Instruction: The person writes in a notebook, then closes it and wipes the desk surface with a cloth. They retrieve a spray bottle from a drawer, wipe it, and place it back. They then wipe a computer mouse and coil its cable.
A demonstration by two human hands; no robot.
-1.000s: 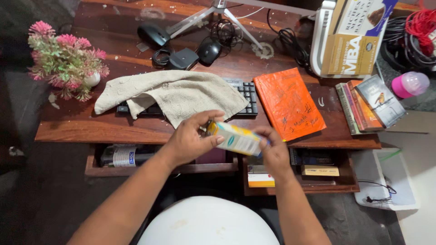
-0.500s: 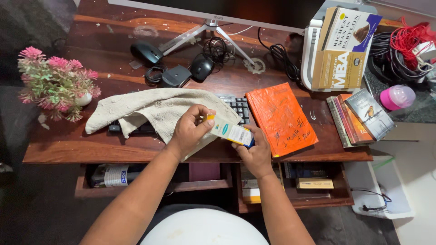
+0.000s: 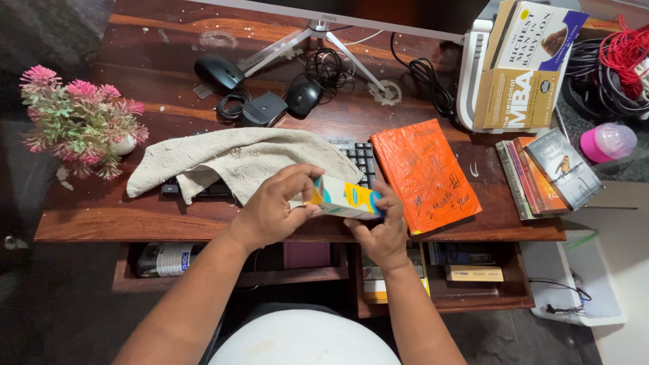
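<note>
Small yellow-and-white carton (image 3: 345, 199) held closed at both ends, left hand (image 3: 274, 209) and right hand (image 3: 382, 233) fingers clamped on it, above the wooden desk (image 3: 101, 220); contents not yet out.

Dark wooden desk (image 3: 135, 223), keyboard (image 3: 358, 157) under towel (image 3: 236, 159), orange book (image 3: 424, 174), potted flowers (image 3: 78, 122)

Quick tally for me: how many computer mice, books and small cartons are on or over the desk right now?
Computer mice: 2
Books: 6
Small carton, held by left hand and right hand: 1
Total: 9
</note>
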